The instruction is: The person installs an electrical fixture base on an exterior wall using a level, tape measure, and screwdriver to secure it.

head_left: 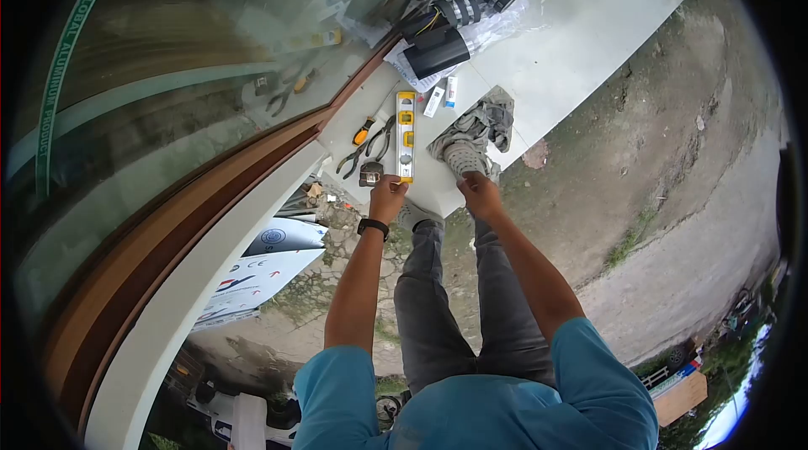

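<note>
My left hand (389, 199) is closed with thumb and fingers at the near end of a yellow-and-silver spirit level (406, 137), which lies on the pale tiled ledge (547, 46). Just left of that hand sits a tape measure (370, 174). Pliers (383, 140) and an orange-and-black screwdriver (364, 131) lie beyond it. My right hand (480, 195) is closed at the near end of a crumpled grey patterned cloth (484, 126); its fingertips are partly hidden. Two small white boxes (443, 96) rest between the level and the cloth.
Black cylindrical parts (438, 50) and plastic wrapping lie farther along the ledge. A framed glass panel (252, 54) borders it on the left. White printed packaging (261, 269) stands below left. My grey shoe (417, 214) is at the ledge's near edge; rough ground (640, 155) extends right.
</note>
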Available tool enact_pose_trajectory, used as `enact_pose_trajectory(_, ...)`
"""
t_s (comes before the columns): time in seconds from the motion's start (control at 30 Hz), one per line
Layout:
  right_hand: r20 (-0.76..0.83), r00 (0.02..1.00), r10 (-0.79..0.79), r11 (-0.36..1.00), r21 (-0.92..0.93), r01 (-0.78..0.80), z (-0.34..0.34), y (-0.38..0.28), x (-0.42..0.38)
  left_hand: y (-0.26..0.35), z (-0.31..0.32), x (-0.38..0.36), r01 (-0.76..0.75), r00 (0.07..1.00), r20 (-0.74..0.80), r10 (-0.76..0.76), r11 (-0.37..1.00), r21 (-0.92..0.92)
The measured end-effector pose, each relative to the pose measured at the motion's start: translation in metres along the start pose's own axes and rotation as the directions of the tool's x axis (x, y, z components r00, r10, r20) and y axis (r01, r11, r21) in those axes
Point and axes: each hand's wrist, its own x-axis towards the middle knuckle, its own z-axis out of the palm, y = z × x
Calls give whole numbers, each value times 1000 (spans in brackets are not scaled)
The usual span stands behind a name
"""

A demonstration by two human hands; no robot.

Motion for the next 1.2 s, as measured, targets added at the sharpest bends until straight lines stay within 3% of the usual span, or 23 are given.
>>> enact_pose_trajectory(0.03, 19, 1000, -5, 1000, -4, 5, 11, -1, 29, -11, 16, 35, 9, 1000, -21, -8, 999, 40)
enact_pose_trajectory(0.07, 12, 993, -117, 989, -93, 118, 23, -2, 58, -25, 33, 64, 19, 999, -41, -16, 997, 80)
enact_pose_trajectory(0.13, 44, 940, -337, 893, -302, 334, 40, -14, 115, -30, 66, 103, -79, 971, -206, 119, 978, 191)
enact_pose_trajectory(0.17, 88, 896, -435, 803, -412, 430, 47, -22, 140, -29, 78, 116, -119, 941, -280, 190, 960, 252)
enact_pose_trajectory(0.23, 242, 801, -548, 554, -612, 564, 67, -25, 194, -20, 92, 130, -79, 929, -322, 181, 949, 306)
enact_pose_trajectory(0.33, 334, 684, -649, 240, -762, 601, 91, -39, 245, -36, 100, 150, -72, 905, -363, 221, 921, 382)
enact_pose_trajectory(0.43, 354, 738, -575, 156, -838, 523, 105, -52, 264, -46, 97, 158, -95, 866, -409, 286, 899, 427)
enact_pose_trajectory(0.57, 305, 703, -643, 112, -870, 480, 111, -50, 276, -44, 89, 153, -153, 841, -439, 316, 917, 368)
enact_pose_trajectory(0.7, 385, 751, -537, 175, -819, 546, 95, -64, 275, -28, 78, 150, -410, 747, -506, 431, 898, 159)
enact_pose_trajectory(0.73, 372, 781, -503, 245, -805, 541, 91, -66, 269, -27, 76, 147, -376, 820, -481, 309, 926, -46)
enact_pose_trajectory(0.8, 294, 746, -598, 487, -606, 629, 80, -67, 245, -21, 72, 146, -246, 933, -348, 89, 864, -439)
enact_pose_trajectory(0.83, 245, 736, -631, 583, -477, 658, 73, -67, 232, -16, 73, 146, -308, 919, -372, 132, 829, -468)
enact_pose_trajectory(0.9, 215, 835, -507, 818, -183, 545, 66, -62, 214, -5, 72, 148, -432, 878, -427, 217, 744, -510)
enact_pose_trajectory(1.0, 245, 942, -228, 968, 163, 191, 61, -58, 181, 3, 58, 134, -170, 985, -116, 127, 596, -785)
enact_pose_trajectory(1.1, 330, 903, -275, 945, 265, 191, 56, -60, 157, 5, 49, 116, -142, 990, -102, 99, 730, -669)
enact_pose_trajectory(1.13, 385, 894, -229, 973, 113, 200, 51, -63, 148, 5, 45, 110, -146, 989, -96, 110, 768, -623)
enact_pose_trajectory(1.2, 355, 901, -249, 928, 353, 117, 61, -55, 139, 11, 37, 98, -154, 988, -78, 133, 836, -526)
